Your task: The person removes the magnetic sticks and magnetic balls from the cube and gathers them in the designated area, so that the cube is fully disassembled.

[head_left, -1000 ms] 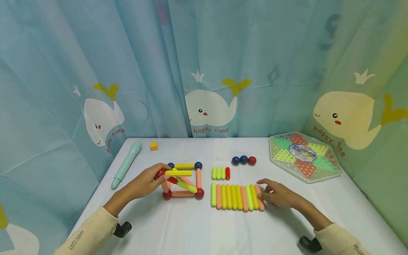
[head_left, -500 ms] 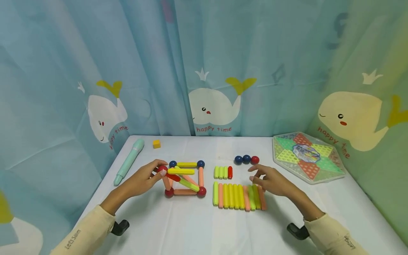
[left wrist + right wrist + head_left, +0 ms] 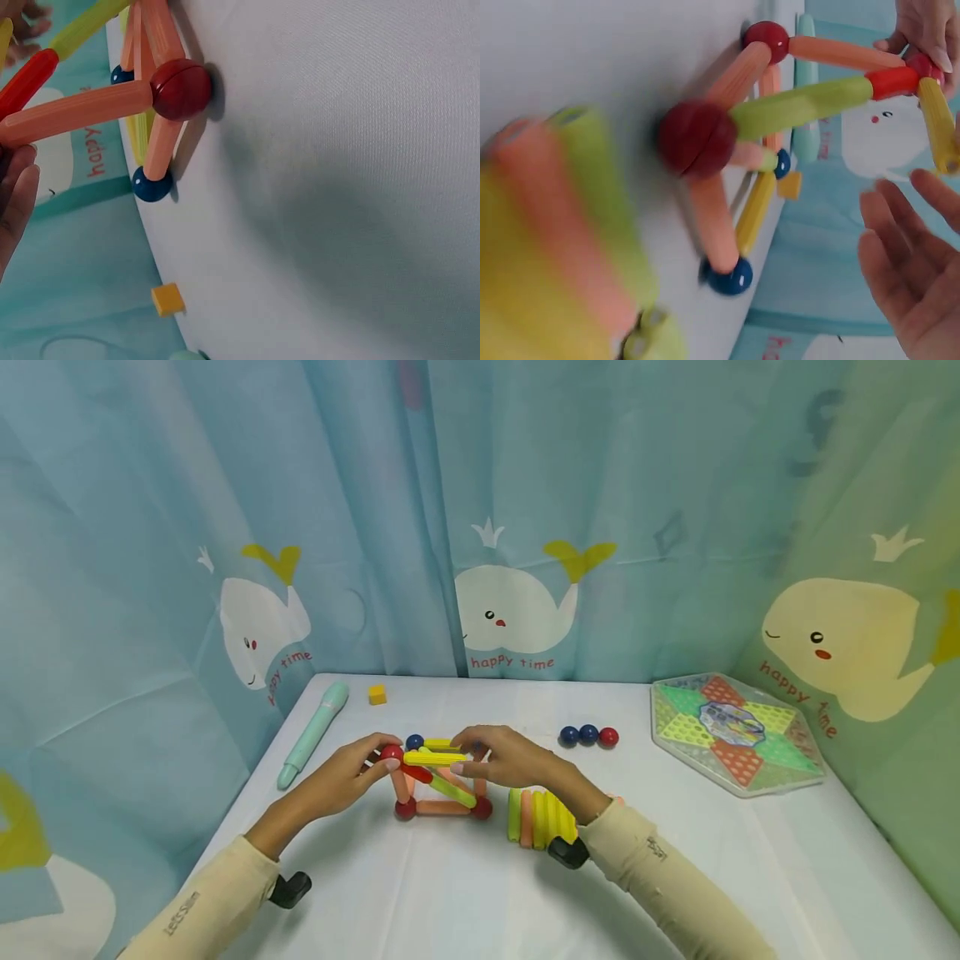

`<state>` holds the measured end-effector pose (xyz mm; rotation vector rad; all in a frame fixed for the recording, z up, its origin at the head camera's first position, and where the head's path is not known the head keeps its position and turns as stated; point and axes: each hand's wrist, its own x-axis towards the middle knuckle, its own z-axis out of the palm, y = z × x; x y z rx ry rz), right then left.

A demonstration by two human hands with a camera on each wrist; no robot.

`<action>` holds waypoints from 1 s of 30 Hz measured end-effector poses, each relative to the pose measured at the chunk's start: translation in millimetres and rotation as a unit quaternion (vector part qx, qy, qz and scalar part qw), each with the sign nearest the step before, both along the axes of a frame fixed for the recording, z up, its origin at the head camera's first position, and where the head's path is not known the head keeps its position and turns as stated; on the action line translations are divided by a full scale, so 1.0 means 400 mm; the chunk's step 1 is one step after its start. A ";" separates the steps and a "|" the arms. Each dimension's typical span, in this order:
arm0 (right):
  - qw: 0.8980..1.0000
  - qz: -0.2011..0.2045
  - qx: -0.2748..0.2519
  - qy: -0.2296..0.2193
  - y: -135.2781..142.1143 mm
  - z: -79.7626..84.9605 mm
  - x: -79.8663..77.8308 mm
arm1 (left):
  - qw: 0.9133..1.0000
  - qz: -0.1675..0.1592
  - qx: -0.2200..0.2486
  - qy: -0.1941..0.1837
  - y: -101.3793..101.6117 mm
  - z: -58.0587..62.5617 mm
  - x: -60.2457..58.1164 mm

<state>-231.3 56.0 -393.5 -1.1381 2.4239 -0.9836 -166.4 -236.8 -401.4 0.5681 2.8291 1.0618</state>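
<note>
My left hand (image 3: 347,783) pinches a red ball (image 3: 392,755) at the raised corner of a frame built from magnetic sticks and balls. A yellow stick (image 3: 435,759) juts rightward from that ball. From it, a short red stick (image 3: 892,82) and a light green stick (image 3: 802,103) slope down to a dark red ball (image 3: 697,137) on the table. My right hand (image 3: 512,762) is at the free end of the yellow stick; in the right wrist view its fingers are spread and relaxed just below that end. Pink sticks (image 3: 442,808) and blue balls (image 3: 151,184) form the base.
A row of sticks (image 3: 542,818) lies right of the frame, partly hidden under my right forearm. Behind it are loose blue and red balls (image 3: 588,735). A Chinese checkers board (image 3: 738,735) lies at right; a mint green tube (image 3: 315,735) and yellow cube (image 3: 377,694) lie back left.
My right hand has left the right end of the stick row and travelled left to the yellow stick. The left hand keeps its hold on the red ball.
</note>
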 end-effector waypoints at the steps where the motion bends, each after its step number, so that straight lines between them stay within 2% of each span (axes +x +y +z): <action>1: 1.000 0.009 0.004 -0.003 -0.019 -0.002 -0.005 | 1.000 0.000 -0.001 -0.001 0.001 0.000 -0.001; 6: 0.999 0.041 -0.001 -0.008 -0.082 -0.005 -0.020 | 1.000 0.002 -0.001 -0.003 0.005 0.001 -0.003; 10: 0.998 0.046 -0.023 -0.033 -0.104 0.002 -0.018 | 1.000 0.000 0.002 0.004 0.008 0.000 -0.009; 13: 0.999 0.037 -0.023 -0.033 -0.114 0.007 -0.013 | 1.000 -0.002 0.005 0.013 0.009 -0.004 -0.013; 24: 0.999 -0.021 -0.028 0.032 -0.150 -0.009 -0.002 | 1.000 0.000 0.007 0.014 0.007 -0.003 -0.008; 30: 0.998 -0.048 -0.032 0.023 -0.157 -0.018 0.003 | 1.000 0.000 0.005 0.006 0.008 -0.001 -0.001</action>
